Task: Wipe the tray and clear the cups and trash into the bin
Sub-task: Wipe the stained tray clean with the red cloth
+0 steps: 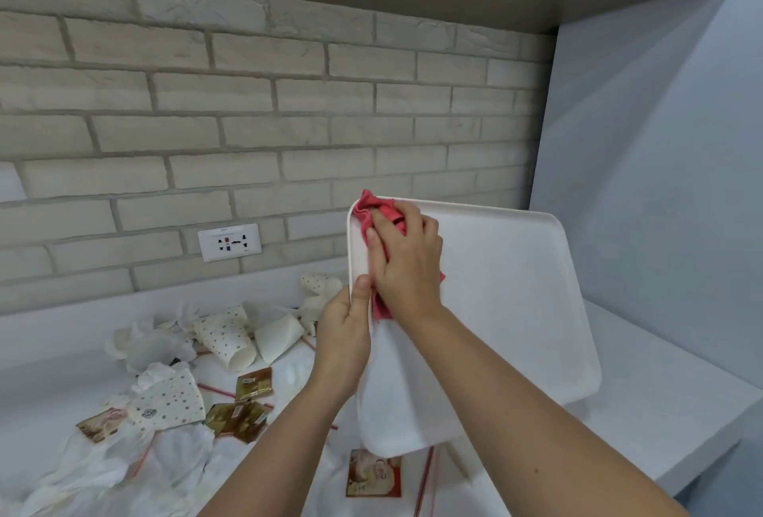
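Note:
A white tray (503, 302) is held tilted up above the counter. My left hand (344, 345) grips its left rim, thumb on the edge. My right hand (406, 258) presses a red cloth (382, 215) against the tray's upper left corner. On the counter to the left lie several dotted paper cups (225, 337) on their sides, crumpled white tissues (136, 341), gold snack wrappers (237, 419) and thin red straws (214, 390). No bin is in view.
A white counter (660, 392) runs along a pale brick wall with a power socket (229, 242). A picture sachet (373, 473) lies under the tray near the front. A white side wall (660, 186) closes the right.

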